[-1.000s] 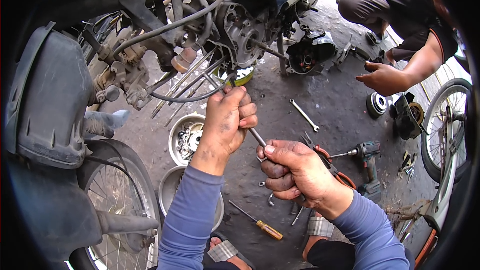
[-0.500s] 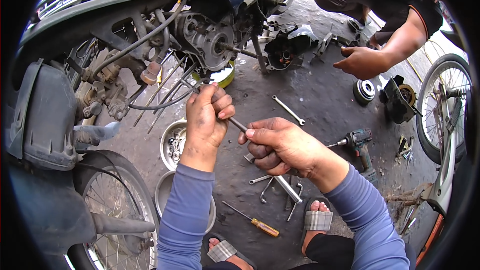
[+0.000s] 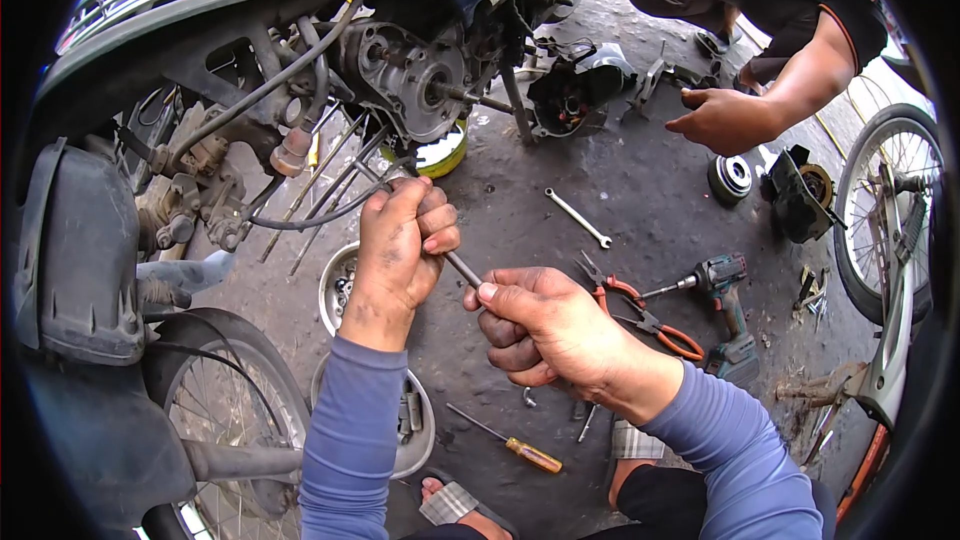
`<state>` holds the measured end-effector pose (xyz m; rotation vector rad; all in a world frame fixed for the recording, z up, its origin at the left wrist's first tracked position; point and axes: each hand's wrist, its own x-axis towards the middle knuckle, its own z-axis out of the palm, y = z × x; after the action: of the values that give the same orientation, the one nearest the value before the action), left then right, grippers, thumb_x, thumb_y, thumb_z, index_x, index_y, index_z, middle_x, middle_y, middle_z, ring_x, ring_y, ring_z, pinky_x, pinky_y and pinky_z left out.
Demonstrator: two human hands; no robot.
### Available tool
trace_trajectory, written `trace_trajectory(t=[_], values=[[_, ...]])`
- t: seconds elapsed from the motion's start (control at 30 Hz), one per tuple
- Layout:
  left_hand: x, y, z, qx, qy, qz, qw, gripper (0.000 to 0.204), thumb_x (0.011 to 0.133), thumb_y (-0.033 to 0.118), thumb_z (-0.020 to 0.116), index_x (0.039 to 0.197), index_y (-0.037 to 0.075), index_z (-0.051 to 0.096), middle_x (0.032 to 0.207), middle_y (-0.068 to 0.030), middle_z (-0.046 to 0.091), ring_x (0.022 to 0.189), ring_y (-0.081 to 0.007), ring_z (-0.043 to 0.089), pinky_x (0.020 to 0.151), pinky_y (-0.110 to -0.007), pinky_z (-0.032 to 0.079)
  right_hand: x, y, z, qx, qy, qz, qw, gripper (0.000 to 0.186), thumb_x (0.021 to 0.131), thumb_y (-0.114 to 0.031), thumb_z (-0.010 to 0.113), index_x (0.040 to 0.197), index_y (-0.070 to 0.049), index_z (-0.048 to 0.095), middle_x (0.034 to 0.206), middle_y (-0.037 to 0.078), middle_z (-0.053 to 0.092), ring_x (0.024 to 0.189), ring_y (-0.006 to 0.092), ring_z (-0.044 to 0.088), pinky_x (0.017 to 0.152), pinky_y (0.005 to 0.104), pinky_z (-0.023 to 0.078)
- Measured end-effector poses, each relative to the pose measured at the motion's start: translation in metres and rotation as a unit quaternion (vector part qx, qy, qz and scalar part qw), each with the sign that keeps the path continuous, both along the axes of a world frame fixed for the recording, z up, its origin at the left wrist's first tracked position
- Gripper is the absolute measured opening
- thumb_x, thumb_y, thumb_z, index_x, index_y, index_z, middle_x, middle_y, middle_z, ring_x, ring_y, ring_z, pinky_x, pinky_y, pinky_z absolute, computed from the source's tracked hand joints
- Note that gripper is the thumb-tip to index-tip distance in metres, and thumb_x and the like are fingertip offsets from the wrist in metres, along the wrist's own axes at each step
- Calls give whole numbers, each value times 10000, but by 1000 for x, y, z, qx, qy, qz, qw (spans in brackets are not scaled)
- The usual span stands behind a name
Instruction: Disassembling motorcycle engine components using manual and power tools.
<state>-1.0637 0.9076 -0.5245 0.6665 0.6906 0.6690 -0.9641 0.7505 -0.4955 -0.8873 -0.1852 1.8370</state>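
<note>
Near the exposed motorcycle engine [image 3: 408,70], the left hand [image 3: 394,250] and right hand [image 3: 545,330] clamp their grip around one slim metal rod [image 3: 462,268], apparently steadying it; the next move likely calls for even pressure.

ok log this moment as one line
left hand: gripping metal rod | right hand: gripping same metal rod | floor: screwdriver, wrench, power tool

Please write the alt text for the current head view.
A person's left hand and right hand grip a dark metal rod near an opened engine. Pliers, a wrench, a power tool and a screwdriver lie on the ground; another person crouches at upper right.
</note>
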Motion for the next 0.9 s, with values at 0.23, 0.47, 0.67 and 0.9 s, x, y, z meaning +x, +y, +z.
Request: trace_trajectory(t=[0.23,0.47,0.67,0.9], values=[[-4,1,3,-12,37,14,999,244,934,55,489,714,127,411,602,79,269,453,-21,228,387,-201,206,-12,1,-1,3,-3,-21,1000,120,983,-163,433,974,-54,482,648,-57,339,470,27,274,378,211,188],[19,-9,-7,-2,-52,61,997,249,922,57,497,709,128,391,578,69,267,456,-45,226,413,-229,214,43,8,7,55,-202,127,970,220,992,-208,455,1034,-5,530,619,-68,328,451,22,278,367,198,214],[8,-4,-7,-13,-48,66,997,265,935,88,490,701,133,375,588,69,253,455,-48,216,415,-225,223,23,7,9,62,-222,120,966,242,983,-212,447,1076,-8,538,631,-67,355,468,30,300,395,213,284],[1,3,-6,-19,-40,16,999,275,927,69,489,692,139,364,587,68,257,455,-47,220,414,-224,222,12,2,-2,34,-20,32,999,187,974,-159,455,1066,-2,497,649,-66,326,463,17,250,372,195,195]])
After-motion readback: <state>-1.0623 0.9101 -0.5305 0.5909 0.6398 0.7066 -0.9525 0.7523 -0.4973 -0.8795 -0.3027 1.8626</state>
